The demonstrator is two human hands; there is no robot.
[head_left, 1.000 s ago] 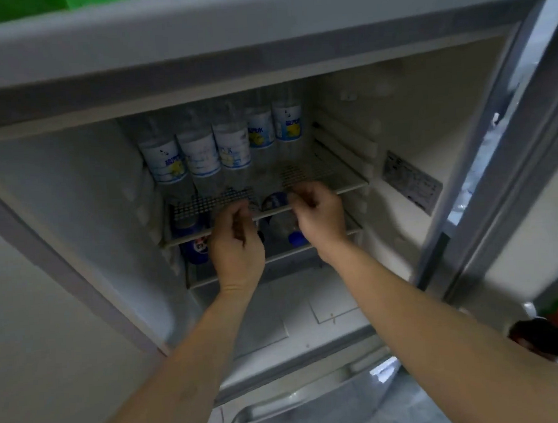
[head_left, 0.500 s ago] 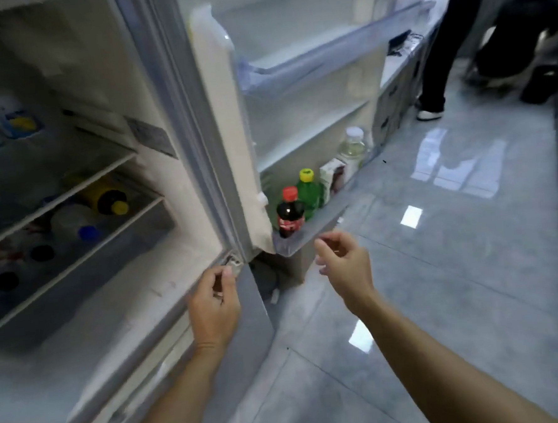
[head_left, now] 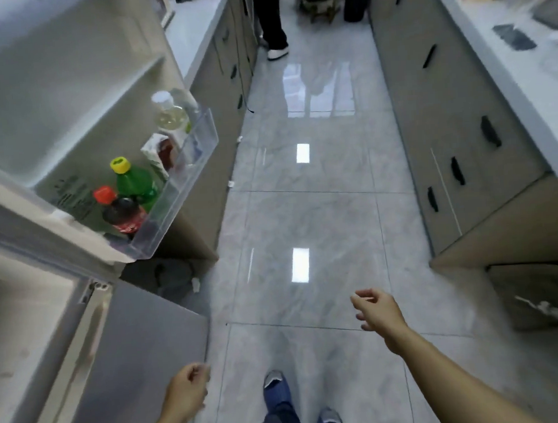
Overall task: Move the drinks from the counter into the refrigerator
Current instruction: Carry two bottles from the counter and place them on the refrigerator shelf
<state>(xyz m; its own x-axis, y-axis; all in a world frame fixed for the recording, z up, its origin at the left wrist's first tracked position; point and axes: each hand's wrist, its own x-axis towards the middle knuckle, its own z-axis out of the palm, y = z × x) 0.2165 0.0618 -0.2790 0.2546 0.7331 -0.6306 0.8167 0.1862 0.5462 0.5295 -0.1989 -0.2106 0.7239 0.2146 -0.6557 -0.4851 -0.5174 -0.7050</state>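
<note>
The refrigerator's open door [head_left: 68,103] fills the upper left. Its clear bottom door bin [head_left: 178,188] holds a dark cola bottle with a red cap [head_left: 122,212], a green bottle with a yellow cap [head_left: 135,182], a small carton [head_left: 156,153] and a clear bottle with a white cap [head_left: 168,113]. My left hand [head_left: 187,392] hangs loosely curled and empty beside the lower grey fridge door [head_left: 126,361]. My right hand [head_left: 376,310] is out over the floor, fingers apart, holding nothing. The counter [head_left: 524,75] runs along the right.
A tiled aisle [head_left: 303,209] runs ahead between two rows of grey cabinets with black handles. Another person's legs [head_left: 273,25] stand at the far end, near a dark bin [head_left: 354,2]. My feet [head_left: 275,385] are at the bottom. Bags and small items lie on the right counter.
My view has swung right, away from the fridge shelves, toward the aisle. Both hands have left the wire shelf and dropped, empty, to my sides.
</note>
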